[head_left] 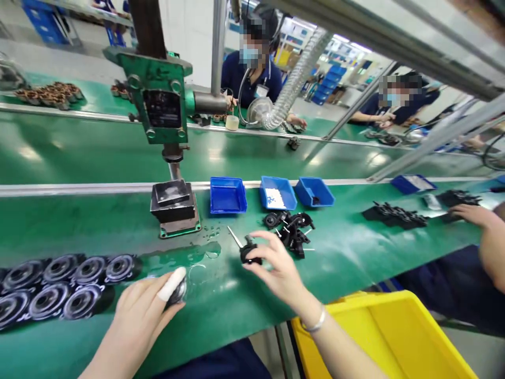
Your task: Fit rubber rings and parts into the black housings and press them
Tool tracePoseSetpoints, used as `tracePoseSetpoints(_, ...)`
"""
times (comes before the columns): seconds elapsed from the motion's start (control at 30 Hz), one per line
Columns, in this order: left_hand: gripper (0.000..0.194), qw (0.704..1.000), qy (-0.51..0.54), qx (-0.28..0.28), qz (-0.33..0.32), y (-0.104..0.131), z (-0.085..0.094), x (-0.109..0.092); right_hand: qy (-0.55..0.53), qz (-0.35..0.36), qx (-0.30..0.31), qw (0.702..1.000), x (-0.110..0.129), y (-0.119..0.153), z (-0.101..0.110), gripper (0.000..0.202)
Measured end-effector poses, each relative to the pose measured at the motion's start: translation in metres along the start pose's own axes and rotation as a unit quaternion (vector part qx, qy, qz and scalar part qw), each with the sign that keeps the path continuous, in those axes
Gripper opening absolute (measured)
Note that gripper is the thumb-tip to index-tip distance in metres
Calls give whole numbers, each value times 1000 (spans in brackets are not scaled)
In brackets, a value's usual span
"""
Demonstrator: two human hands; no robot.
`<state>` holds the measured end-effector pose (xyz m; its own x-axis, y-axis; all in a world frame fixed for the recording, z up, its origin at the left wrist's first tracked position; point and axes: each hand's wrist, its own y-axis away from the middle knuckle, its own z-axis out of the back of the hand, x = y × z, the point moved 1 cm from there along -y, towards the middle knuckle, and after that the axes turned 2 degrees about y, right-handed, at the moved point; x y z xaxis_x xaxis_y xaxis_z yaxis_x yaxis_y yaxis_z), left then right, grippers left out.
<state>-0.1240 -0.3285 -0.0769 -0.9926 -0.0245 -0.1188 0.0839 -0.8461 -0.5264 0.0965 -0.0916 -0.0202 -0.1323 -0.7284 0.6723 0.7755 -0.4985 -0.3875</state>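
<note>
My left hand (144,308), with a white finger cover on one finger, is closed around a round dark part with a shiny rim (179,292), mostly hidden by the fingers. It is just above the green bench, beside two rows of round black-and-silver housings (49,300). Thumb and fingers of my right hand (276,266) pinch a small black plastic part (248,253), from which a thin white shaft (235,237) points up and left. Behind that hand lies a pile of similar black parts (294,231), some with white shafts.
A green press (153,100) stands behind my hands, over a dark metal block (173,202). Three blue bins (228,210) line the back rail; one holds white pieces. Liquid spots wet the bench (193,255). A yellow crate (374,326) stands at right, near a co-worker's arm (483,226).
</note>
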Motion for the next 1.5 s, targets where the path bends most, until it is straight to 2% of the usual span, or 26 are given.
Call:
tracePoseSetpoints(0.1,51,998,62,6,-7,-23,-18,-2,-110,-20,-9,994,6,-8,-42,22)
tracePoseSetpoints(0.2,58,987,152,30,38,-30,-34,0,-209,-70,-29,975,8,-10,-65,32)
tracePoseSetpoints(0.33,64,951,270,73,133,-18,-46,4,-265,-105,-23,958,9,-12,-76,24)
tracePoseSetpoints(0.47,69,907,360,100,194,-9,-50,9,-265,-120,-5,957,9,-17,-79,15)
tracePoseSetpoints(0.57,73,867,423,120,233,-9,-51,11,-311,-140,7,940,11,-27,-76,13)
tracePoseSetpoints(0.67,77,837,468,125,254,-12,-52,11,-400,-180,13,899,17,-41,-73,11)
tracePoseSetpoints(0.77,79,820,493,114,267,-15,-51,10,-494,-251,37,832,26,-51,-75,14)
tracePoseSetpoints(0.83,80,814,500,102,277,-15,-51,8,-526,-289,63,797,32,-54,-80,16)
tracePoseSetpoints(0.9,80,809,506,92,284,-15,-51,6,-538,-313,84,778,35,-54,-88,18)
tracePoseSetpoints(0.97,76,807,511,85,285,-15,-50,5,-538,-327,94,772,36,-51,-96,20)
tracePoseSetpoints(1.1,65,813,505,84,277,-15,-49,4,-503,-321,90,797,35,-46,-106,21)
tracePoseSetpoints(1.2,70,824,489,86,274,-15,-50,4,-467,-287,96,831,36,-44,-106,20)
tracePoseSetpoints(1.3,74,837,469,81,271,-14,-52,5,-405,-210,110,883,37,-43,-100,12)
tracePoseSetpoints(1.4,72,844,464,91,254,-15,-51,5,-291,-104,118,944,38,-42,-93,11)
tracePoseSetpoints(1.5,72,861,447,79,229,-17,-48,6,-230,-63,124,963,39,-41,-91,12)
